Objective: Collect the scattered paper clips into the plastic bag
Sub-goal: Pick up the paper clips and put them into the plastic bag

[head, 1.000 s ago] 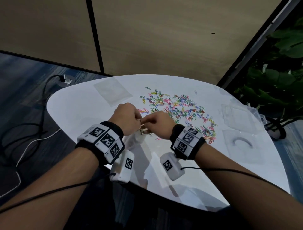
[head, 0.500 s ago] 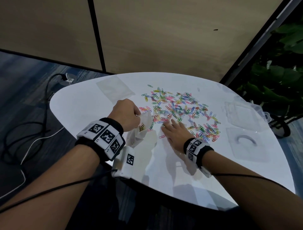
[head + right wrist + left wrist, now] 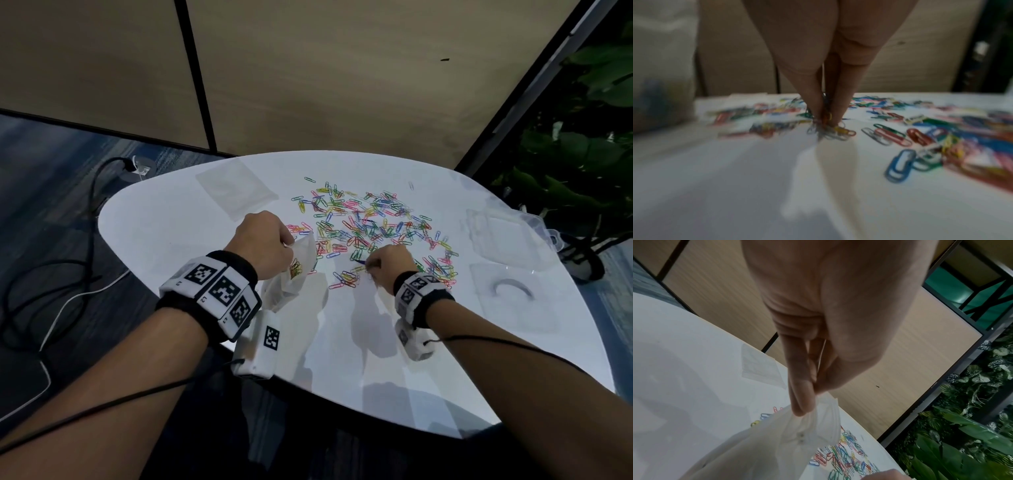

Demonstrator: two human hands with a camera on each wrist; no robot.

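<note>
Several coloured paper clips (image 3: 370,222) lie scattered over the far half of the white table (image 3: 205,222). My left hand (image 3: 265,245) pinches the top edge of a clear plastic bag (image 3: 298,270) with some clips inside; the left wrist view shows thumb and fingers (image 3: 801,402) clamping the bag (image 3: 777,443). My right hand (image 3: 387,265) is at the near edge of the pile, fingertips (image 3: 835,116) pinching a small bunch of clips (image 3: 830,129) off the table. The right wrist view is blurred.
A flat clear sheet (image 3: 236,188) lies at the far left of the table. Clear plastic trays (image 3: 507,236) and a lid with a curved piece (image 3: 513,291) sit at the right. Cables (image 3: 68,260) run over the floor at left; plants (image 3: 582,154) stand at right.
My right hand left the bag mouth, went flat onto the clips beside the bag, then shifted right and drew its fingers together on a bunch. The left hand kept holding the bag.
</note>
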